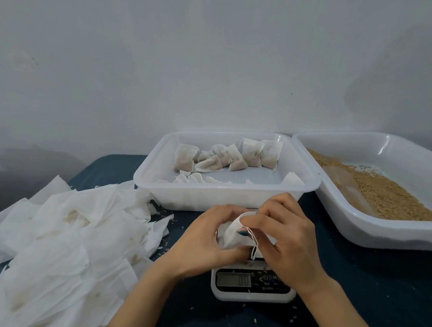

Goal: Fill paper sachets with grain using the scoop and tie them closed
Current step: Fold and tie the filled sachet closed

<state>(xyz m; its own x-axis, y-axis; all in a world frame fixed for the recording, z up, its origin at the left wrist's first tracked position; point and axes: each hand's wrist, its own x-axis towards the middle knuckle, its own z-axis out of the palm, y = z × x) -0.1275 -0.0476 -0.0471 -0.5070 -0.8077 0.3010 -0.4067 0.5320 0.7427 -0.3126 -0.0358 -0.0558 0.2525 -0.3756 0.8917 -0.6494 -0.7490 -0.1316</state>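
Both of my hands hold one white paper sachet (233, 234) just above a small digital scale (250, 284). My left hand (205, 241) grips its left side, with the thumb across the paper. My right hand (284, 233) pinches the sachet's mouth, and a thin drawstring (253, 244) loops down from it. Brown grain (382, 196) lies in a white tray (382, 236) at the right, where a clear scoop (345, 186) rests in the grain. Several filled, tied sachets (225, 156) sit in a second white tray (223, 196) behind my hands.
A loose heap of empty paper sachets (61, 242) covers the left of the dark blue table (369, 286). Stray grains (251, 317) lie around the scale. A grey wall (191, 60) stands right behind the trays.
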